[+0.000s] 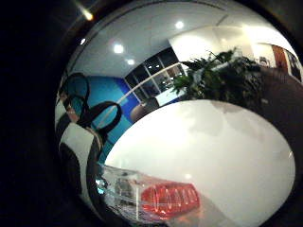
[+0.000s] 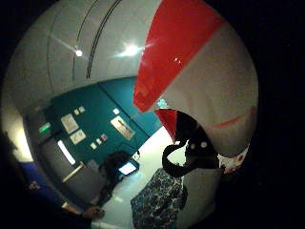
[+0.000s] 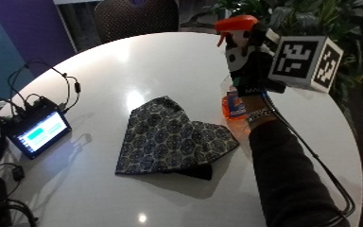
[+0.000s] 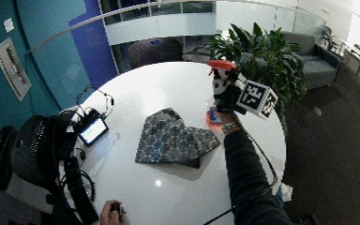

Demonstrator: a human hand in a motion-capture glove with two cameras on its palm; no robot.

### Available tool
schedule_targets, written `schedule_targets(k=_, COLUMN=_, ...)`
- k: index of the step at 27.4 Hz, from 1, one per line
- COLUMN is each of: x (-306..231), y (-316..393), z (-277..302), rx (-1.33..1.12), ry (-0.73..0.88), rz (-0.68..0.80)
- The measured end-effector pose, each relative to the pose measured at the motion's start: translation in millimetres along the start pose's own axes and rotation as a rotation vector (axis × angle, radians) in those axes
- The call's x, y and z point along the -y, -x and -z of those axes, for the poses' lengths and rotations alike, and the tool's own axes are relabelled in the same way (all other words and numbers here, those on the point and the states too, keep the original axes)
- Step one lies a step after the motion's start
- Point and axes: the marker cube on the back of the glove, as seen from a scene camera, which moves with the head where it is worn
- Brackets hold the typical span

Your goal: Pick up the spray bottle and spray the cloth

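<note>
A spray bottle [image 3: 235, 105] with an orange head [image 3: 237, 22] and orange liquid stands upright off to the right of the cloth, and my gloved right hand [image 3: 249, 61] grips its neck just under the head. The nozzle points left, toward the cloth side. A blue patterned cloth [image 3: 169, 137] lies folded flat on the white round table [image 3: 137, 71], left of the bottle and below the hand. In the thumb side palm view the red and white spray head [image 2: 190, 71] fills the picture, with the cloth [image 2: 157, 202] far beneath. The little finger side palm view shows the bottle's orange base [image 1: 169, 199].
A small screen device [image 3: 38, 131] with cables sits at the table's left edge. A dark chair [image 3: 136, 16] stands behind the table and a large plant [image 3: 307, 19] at the back right. A bare hand [image 4: 112, 213] rests at the near table edge.
</note>
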Motion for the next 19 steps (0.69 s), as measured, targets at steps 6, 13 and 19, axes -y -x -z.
schedule_targets(k=6, x=9, y=54, z=14, rx=-0.147, ry=0.112, rz=0.377)
schedule_targets(k=13, x=-5, y=92, z=15, rx=-0.343, ry=0.187, rz=0.705)
schedule_targets(k=19, x=-11, y=95, z=2, rx=-0.415, ry=0.247, rz=0.805)
